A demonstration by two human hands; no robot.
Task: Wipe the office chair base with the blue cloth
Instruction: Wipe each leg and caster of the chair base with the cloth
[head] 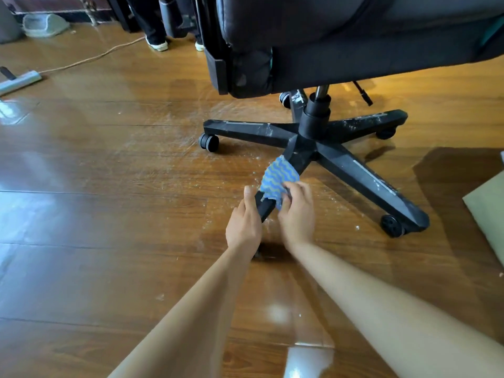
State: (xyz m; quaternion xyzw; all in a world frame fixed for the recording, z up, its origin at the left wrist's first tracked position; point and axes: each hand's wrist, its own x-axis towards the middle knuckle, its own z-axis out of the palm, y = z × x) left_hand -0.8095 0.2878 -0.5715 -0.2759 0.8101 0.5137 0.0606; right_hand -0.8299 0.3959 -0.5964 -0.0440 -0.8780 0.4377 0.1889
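Note:
A black office chair base with five spoke legs and castors stands on the wooden floor, streaked with white dust. A blue cloth with wavy yellow stripes is draped over the leg that points toward me. My right hand pinches the near end of the cloth against that leg. My left hand grips the same leg from the left side, thumb up along it. The castor at this leg's end is hidden behind my hands.
The black chair seat overhangs the base. A person's legs and white shoes stand at the back. A power strip with a cord lies far left. A greenish mat lies at right. White crumbs dot the floor.

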